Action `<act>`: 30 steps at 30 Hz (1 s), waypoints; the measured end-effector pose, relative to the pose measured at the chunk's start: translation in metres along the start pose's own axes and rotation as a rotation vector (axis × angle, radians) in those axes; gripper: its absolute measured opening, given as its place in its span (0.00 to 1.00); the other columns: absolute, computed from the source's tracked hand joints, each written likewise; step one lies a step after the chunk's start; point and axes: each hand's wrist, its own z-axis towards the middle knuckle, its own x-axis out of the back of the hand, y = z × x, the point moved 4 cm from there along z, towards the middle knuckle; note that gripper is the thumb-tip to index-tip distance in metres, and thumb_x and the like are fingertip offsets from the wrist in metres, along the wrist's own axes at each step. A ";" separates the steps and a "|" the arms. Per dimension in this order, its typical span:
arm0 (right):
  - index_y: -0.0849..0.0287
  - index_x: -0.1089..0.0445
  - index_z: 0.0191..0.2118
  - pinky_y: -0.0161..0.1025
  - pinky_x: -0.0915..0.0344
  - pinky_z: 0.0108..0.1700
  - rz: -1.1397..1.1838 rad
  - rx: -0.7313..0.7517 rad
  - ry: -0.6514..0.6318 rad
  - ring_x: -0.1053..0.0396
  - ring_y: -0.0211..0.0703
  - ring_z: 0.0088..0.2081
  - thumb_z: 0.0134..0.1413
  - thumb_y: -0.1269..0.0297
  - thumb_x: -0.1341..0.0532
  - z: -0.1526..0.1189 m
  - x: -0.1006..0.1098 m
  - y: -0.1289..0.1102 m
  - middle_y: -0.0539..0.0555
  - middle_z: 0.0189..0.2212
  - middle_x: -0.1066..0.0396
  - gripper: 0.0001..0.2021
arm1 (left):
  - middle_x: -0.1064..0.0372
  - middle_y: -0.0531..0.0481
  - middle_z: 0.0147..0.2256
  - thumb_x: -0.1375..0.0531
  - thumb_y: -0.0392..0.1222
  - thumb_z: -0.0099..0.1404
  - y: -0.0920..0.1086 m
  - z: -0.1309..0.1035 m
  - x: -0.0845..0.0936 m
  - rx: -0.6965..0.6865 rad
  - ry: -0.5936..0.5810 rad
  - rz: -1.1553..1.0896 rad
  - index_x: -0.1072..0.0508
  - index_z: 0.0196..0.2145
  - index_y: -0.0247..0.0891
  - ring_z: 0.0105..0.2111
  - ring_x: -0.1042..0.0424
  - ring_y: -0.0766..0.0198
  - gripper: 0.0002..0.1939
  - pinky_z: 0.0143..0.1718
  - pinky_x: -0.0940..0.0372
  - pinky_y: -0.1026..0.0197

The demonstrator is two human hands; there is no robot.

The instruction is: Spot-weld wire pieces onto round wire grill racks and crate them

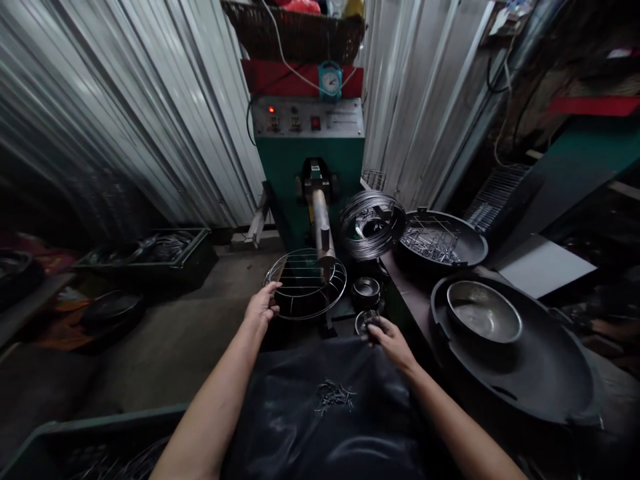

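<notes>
A round wire rack [305, 313] lies level under the rod-like arm [321, 223] of a green machine. My left hand [264, 303] pinches its left rim. My right hand [384, 333] is closed beside a small metal ring or cup [367, 323], right of the rack; what its fingers hold, if anything, is too small to make out. Short metal pieces [335, 395] lie in a small heap on the dark apron [310, 440] over my lap.
Wire hoops [373, 223] hang right of the machine. Beyond them stand a pan of wire parts [475, 243] and a big black pan [540, 373] holding a steel bowl [484, 311]. Crates [200, 247] sit at left and lower left. A small clock [331, 80] hangs above the control panel.
</notes>
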 end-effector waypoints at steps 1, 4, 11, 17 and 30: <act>0.59 0.32 0.34 0.34 0.35 0.25 0.055 0.050 -0.012 0.29 0.40 0.27 0.45 0.55 0.37 0.009 -0.016 -0.011 0.52 0.28 0.28 0.13 | 0.55 0.63 0.15 0.36 0.38 0.36 -0.002 -0.003 -0.001 -0.011 0.015 -0.012 0.43 0.20 0.38 0.13 0.57 0.77 0.17 0.13 0.61 0.71; 0.59 0.32 0.33 0.34 0.34 0.26 0.122 0.144 -0.068 0.28 0.40 0.29 0.45 0.55 0.37 0.034 -0.064 -0.029 0.53 0.31 0.27 0.13 | 0.53 0.63 0.16 0.35 0.40 0.34 -0.010 -0.012 -0.005 -0.048 0.060 -0.053 0.41 0.21 0.37 0.14 0.55 0.77 0.18 0.13 0.60 0.70; 0.58 0.31 0.31 0.31 0.41 0.20 -0.160 0.166 -0.100 0.33 0.37 0.22 0.46 0.60 0.40 0.061 -0.095 -0.012 0.48 0.22 0.30 0.07 | 0.54 0.63 0.18 0.35 0.44 0.33 -0.014 -0.026 -0.014 -0.182 0.060 -0.125 0.40 0.24 0.38 0.16 0.56 0.76 0.21 0.15 0.59 0.69; 0.57 0.32 0.31 0.31 0.45 0.17 -0.227 0.109 -0.062 0.35 0.37 0.18 0.47 0.58 0.42 0.069 -0.084 -0.010 0.48 0.19 0.31 0.08 | 0.47 0.60 0.22 0.35 0.45 0.34 -0.015 -0.028 -0.020 -0.230 0.090 -0.111 0.38 0.29 0.38 0.18 0.50 0.75 0.23 0.15 0.55 0.69; 0.58 0.33 0.31 0.31 0.43 0.19 -0.119 0.111 -0.016 0.30 0.40 0.23 0.44 0.57 0.40 0.071 -0.081 -0.020 0.49 0.23 0.31 0.10 | 0.48 0.60 0.20 0.35 0.45 0.35 -0.013 -0.028 -0.028 -0.206 0.088 -0.089 0.39 0.25 0.38 0.17 0.50 0.75 0.20 0.13 0.57 0.69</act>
